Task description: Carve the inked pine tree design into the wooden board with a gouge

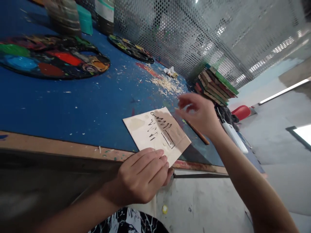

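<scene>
My left hand (145, 173) grips the lower corner of a thin, pale wooden board (178, 136), fingers on top and thumb at the edge. Dark zigzag cuts or lines and a small outlined rectangle mark its face. The board is tilted over the table's front edge. Just beyond its right corner hovers my right hand (199, 111), slightly blurred, with curved fingers and a gap between thumb and forefinger; I see nothing clearly held there. Under that hand a thin brown wooden stick (198, 133), perhaps a tool handle, lies on the blue table (97, 106).
Pale wood shavings (167, 84) lie heaped near a perforated metal panel (165, 29). Paint palettes, a large one (80, 72) and a smaller one (131, 50), sit at left near bottles (104, 16). Stacked boards (217, 84) and a white device (234, 137) are at right.
</scene>
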Demonstrator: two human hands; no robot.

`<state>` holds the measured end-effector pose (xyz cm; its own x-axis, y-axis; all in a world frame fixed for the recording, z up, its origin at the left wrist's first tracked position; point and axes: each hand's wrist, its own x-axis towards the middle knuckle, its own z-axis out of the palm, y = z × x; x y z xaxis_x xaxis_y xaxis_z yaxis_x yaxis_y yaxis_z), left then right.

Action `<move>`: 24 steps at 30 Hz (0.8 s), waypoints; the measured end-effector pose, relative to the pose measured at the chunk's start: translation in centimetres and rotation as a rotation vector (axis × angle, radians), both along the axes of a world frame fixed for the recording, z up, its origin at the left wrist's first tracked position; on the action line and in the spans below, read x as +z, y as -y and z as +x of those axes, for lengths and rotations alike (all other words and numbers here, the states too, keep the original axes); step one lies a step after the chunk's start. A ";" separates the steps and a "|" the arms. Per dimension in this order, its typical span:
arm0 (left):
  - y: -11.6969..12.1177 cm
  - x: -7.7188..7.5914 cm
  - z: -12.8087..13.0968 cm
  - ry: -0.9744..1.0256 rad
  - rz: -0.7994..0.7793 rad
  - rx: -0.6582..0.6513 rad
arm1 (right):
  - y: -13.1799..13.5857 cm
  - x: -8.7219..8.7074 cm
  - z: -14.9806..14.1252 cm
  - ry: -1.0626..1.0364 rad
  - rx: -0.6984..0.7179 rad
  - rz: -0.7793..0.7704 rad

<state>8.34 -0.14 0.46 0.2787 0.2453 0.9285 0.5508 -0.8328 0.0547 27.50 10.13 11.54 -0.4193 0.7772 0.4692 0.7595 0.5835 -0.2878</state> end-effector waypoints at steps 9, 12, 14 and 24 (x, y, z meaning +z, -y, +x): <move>-0.2 0.1 0.1 0.002 0.007 0.014 | 5.2 -0.8 -1.8 0.185 0.258 -0.367; -0.2 0.2 0.3 0.018 0.006 0.012 | 4.8 -0.9 -1.8 0.256 0.317 -0.283; -0.1 0.2 0.3 0.028 0.006 0.000 | 5.0 -0.9 -1.8 0.355 0.413 -0.162; 0.0 0.1 0.1 0.003 -0.033 -0.035 | 6.5 -1.9 -1.8 0.672 0.554 0.288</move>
<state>8.42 -0.10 0.54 0.2850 0.2658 0.9209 0.5215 -0.8491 0.0837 25.72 3.59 9.67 -0.9520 0.2743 0.1359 0.3044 0.8950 0.3261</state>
